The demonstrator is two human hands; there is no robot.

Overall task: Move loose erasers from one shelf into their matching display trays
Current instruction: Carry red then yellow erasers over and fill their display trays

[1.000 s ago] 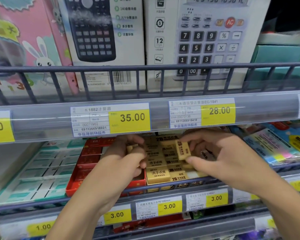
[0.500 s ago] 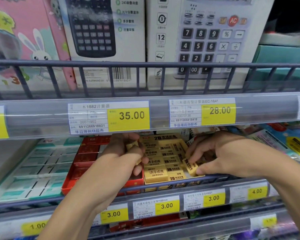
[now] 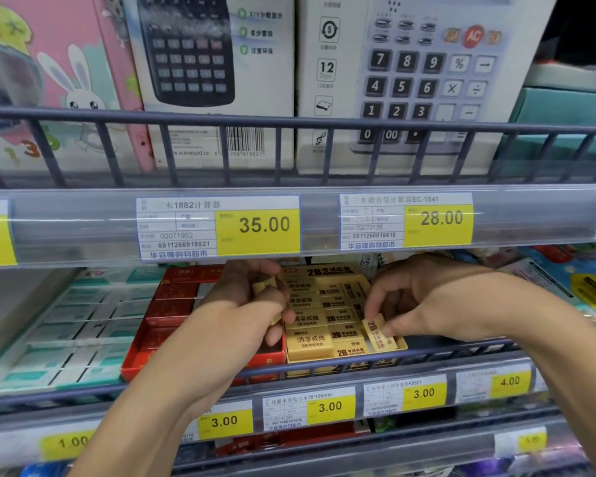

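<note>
A small yellow eraser (image 3: 379,333) is pinched between thumb and fingertips of the right hand (image 3: 424,297) and is held tilted at the front right corner of the yellow display tray (image 3: 401,346), touching or just above the erasers already laid there. A second yellow eraser (image 3: 265,287) is gripped in the curled fingers of the left hand (image 3: 241,311), just left of the tray's left wall and above the red tray (image 3: 172,304) beside it.

The eraser is judged light and slightly soft, its wrapper probably smooth, so a gentle pinch across the two long sides should hold it; too much pressure might bend it or scuff the sleeve. The rows in the tray look tightly packed, so it is likely to need sliding in edgewise.

The back of the tray is cut off by the price rail (image 3: 310,222) above it. Whether a free slot lies under the right hand cannot be told, and how many pieces the left palm hides cannot be made out.
</note>
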